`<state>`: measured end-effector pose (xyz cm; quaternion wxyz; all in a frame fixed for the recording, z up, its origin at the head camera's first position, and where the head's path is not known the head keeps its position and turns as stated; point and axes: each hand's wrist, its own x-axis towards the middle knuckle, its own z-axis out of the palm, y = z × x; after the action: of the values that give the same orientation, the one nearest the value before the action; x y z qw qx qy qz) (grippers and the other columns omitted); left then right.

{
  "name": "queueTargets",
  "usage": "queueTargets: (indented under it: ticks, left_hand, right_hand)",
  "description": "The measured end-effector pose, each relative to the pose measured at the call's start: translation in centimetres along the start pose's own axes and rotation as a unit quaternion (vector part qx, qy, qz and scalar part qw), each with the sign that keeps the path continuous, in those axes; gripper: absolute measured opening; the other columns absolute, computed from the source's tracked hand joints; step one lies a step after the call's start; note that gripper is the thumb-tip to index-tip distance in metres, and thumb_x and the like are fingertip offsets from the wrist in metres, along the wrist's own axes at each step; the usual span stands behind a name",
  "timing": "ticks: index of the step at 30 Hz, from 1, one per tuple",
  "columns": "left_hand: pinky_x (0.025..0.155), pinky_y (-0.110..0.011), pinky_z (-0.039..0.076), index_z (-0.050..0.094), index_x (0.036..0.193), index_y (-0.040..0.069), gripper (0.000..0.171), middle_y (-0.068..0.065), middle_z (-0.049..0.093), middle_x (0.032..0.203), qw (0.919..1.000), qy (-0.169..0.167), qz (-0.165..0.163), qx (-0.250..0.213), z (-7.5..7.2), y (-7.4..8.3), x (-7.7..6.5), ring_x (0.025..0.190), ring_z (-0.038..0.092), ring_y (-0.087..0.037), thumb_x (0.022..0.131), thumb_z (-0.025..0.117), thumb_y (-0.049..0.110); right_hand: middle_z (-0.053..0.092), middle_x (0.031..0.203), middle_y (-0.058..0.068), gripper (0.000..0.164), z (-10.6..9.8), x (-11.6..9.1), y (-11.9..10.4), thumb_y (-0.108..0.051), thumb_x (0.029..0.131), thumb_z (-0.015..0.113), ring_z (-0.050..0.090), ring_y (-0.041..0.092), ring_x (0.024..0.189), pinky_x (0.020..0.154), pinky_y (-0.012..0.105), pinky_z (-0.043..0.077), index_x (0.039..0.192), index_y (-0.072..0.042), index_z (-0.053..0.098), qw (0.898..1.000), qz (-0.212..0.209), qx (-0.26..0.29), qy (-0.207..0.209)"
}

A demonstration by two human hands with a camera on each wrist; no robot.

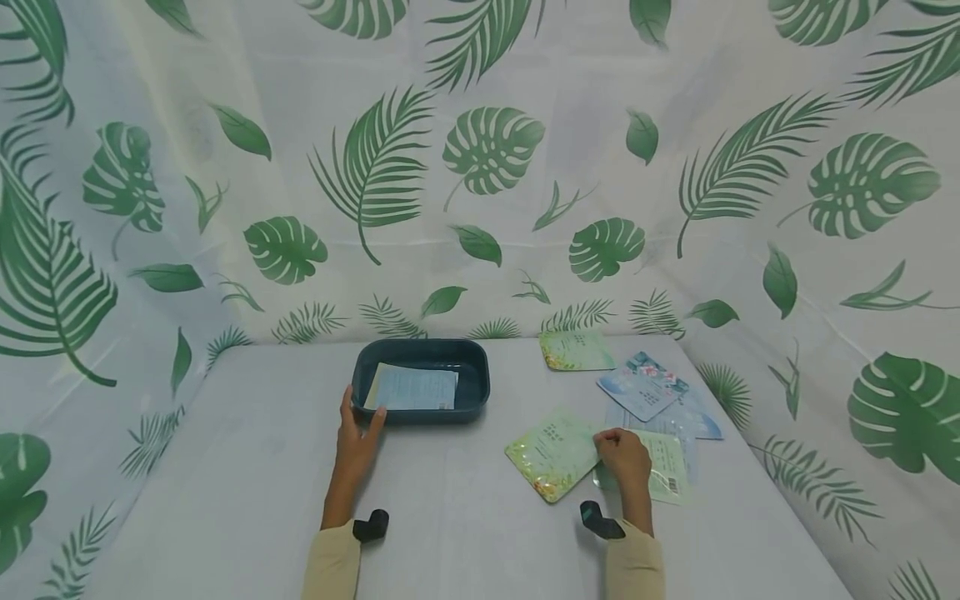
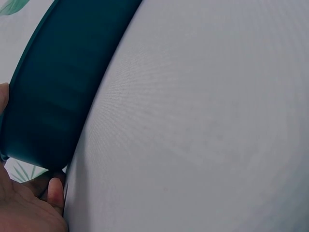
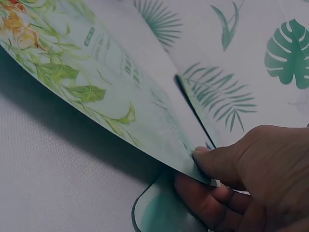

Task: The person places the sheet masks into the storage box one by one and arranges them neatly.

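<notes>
My right hand [image 1: 627,457] pinches one corner of a green sachet [image 1: 553,457] printed with leaves and flowers. In the right wrist view the sachet [image 3: 96,82] slants up from the thumb and fingers, its shadow falling on the table. Under that hand lies another pale green sachet [image 1: 663,467], back side up. My left hand [image 1: 357,446] holds the left end of a dark blue rectangular tray [image 1: 472,412], thumb at the front rim. Inside the tray, a light blue sachet [image 1: 420,390] rests over a pale yellowish one. The left wrist view shows the tray's outer wall [image 2: 63,82] beside the fingers.
Blue flowered sachets [image 1: 645,387] overlap at the right of the white table [image 1: 247,467]. Behind them, near the back edge, is another green sachet [image 1: 576,351]. A leaf-printed cloth [image 1: 525,208] hangs around the table. Black wrist cameras [image 1: 600,521] sit on both wrists.
</notes>
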<state>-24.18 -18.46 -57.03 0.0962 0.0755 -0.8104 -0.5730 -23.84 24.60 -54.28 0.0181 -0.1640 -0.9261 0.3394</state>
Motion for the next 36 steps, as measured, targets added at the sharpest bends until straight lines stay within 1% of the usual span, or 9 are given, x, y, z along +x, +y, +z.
queueTargets:
  ticks: [5,10,15,19,23,27,29,32,36]
  left_hand:
    - [0.119,-0.059,0.016,0.002,0.158,0.018,0.083,-0.02,0.008,0.164,1.0,0.0,0.002,-0.001,0.0,0.1,0.0,0.15,0.013,-0.04,0.099,0.055,0.04]
    - [0.119,-0.058,0.016,0.002,0.158,0.017,0.083,-0.019,0.008,0.164,1.0,0.0,0.001,-0.001,-0.1,0.1,0.0,0.15,0.012,-0.04,0.099,0.055,0.041]
    - [0.119,-0.058,0.015,0.002,0.158,0.017,0.083,-0.019,0.007,0.164,1.0,-0.001,-0.003,0.003,0.0,0.1,0.0,0.151,0.011,-0.04,0.099,0.055,0.041]
    - [0.119,-0.058,0.014,0.002,0.158,0.016,0.083,-0.019,0.006,0.164,1.0,0.001,-0.004,0.006,0.1,0.2,0.0,0.151,0.01,-0.04,0.099,0.055,0.04]
    - [0.119,-0.058,0.015,0.003,0.157,0.014,0.082,-0.02,0.007,0.164,1.0,0.005,0.002,0.005,0.1,0.2,-0.1,0.15,0.011,-0.041,0.099,0.055,0.038]
    - [0.118,-0.059,0.017,0.004,0.157,0.013,0.081,-0.022,0.009,0.163,0.9999,0.008,0.009,0.003,0.0,0.2,-0.2,0.149,0.014,-0.043,0.099,0.056,0.036]
    - [0.118,-0.06,0.017,0.003,0.157,0.013,0.081,-0.023,0.009,0.163,0.9999,0.008,0.011,0.004,-0.1,0.2,-0.2,0.149,0.014,-0.044,0.099,0.055,0.036]
    - [0.118,-0.059,0.016,0.002,0.158,0.014,0.082,-0.022,0.009,0.163,0.9999,0.006,0.009,0.004,-0.1,0.3,-0.1,0.149,0.014,-0.043,0.099,0.055,0.037]
    - [0.119,-0.059,0.016,0.003,0.158,0.015,0.081,-0.02,0.008,0.164,1.0,0.004,0.003,0.001,0.1,0.0,-0.1,0.15,0.013,-0.041,0.1,0.055,0.038]
  right_hand:
    - [0.067,0.086,0.015,0.028,0.1,0.1,0.2,-0.022,0.092,0.059,0.058,0.025,0.075,0.066,0.034,0.039,0.1,0.003,0.068,1.0,0.01,0.0,-0.011]
    - [0.067,0.084,0.014,0.028,0.2,0.3,0.3,-0.023,0.093,0.057,0.059,0.026,0.075,0.067,0.034,0.038,0.102,0.002,0.066,1.0,0.019,0.017,-0.017]
    - [0.069,0.074,0.008,0.029,0.0,0.1,0.3,-0.023,0.094,0.058,0.062,0.026,0.074,0.067,0.034,0.036,0.105,0.002,0.066,0.999,0.019,0.04,-0.016]
    - [0.068,0.066,0.002,0.029,-0.2,0.0,0.2,-0.023,0.095,0.058,0.062,0.021,0.068,0.069,0.033,0.036,0.108,0.002,0.065,0.997,0.03,0.072,-0.018]
    - [0.067,0.061,-0.002,0.029,-0.6,-0.1,-0.1,-0.023,0.097,0.058,0.06,0.012,0.06,0.067,0.031,0.037,0.111,0.001,0.064,0.992,0.047,0.113,-0.013]
    - [0.067,0.062,-0.005,0.03,-0.9,-0.1,-0.4,-0.023,0.097,0.058,0.058,0.007,0.056,0.063,0.028,0.038,0.114,0.001,0.063,0.987,0.061,0.148,-0.001]
    - [0.067,0.065,-0.005,0.03,-0.9,0.0,-0.6,-0.023,0.097,0.059,0.059,0.006,0.056,0.063,0.027,0.039,0.114,0.001,0.062,0.983,0.063,0.171,0.007]
    - [0.069,0.07,-0.004,0.03,-0.9,0.1,-1.0,-0.022,0.097,0.059,0.062,0.008,0.057,0.066,0.028,0.041,0.115,0.001,0.062,0.977,0.055,0.206,0.018]
    - [0.068,0.073,-0.006,0.029,-0.9,0.2,-1.7,-0.019,0.097,0.059,0.064,0.009,0.058,0.068,0.027,0.048,0.116,0.003,0.062,0.965,0.04,0.257,0.023]
